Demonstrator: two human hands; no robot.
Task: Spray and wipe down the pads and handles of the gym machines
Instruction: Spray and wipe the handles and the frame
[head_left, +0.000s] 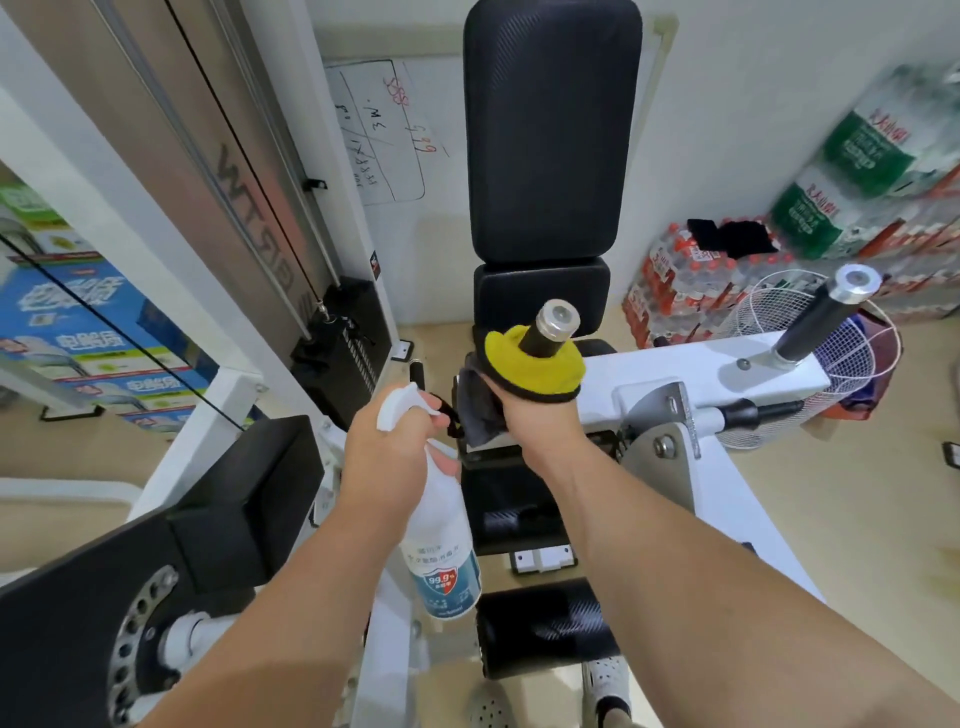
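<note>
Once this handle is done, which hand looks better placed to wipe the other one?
Probably the right hand: it holds the yellow cloth, nearer the far handle. The left hand holds the spray bottle.

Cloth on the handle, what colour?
The cloth is yellow with a dark edge, wrapped round the handle by the right hand. Head view.

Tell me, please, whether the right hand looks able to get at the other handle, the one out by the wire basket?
Probably yes: the far handle stands bare with open space around it, but the right hand is busy clutching the yellow cloth around the near handle.
</note>
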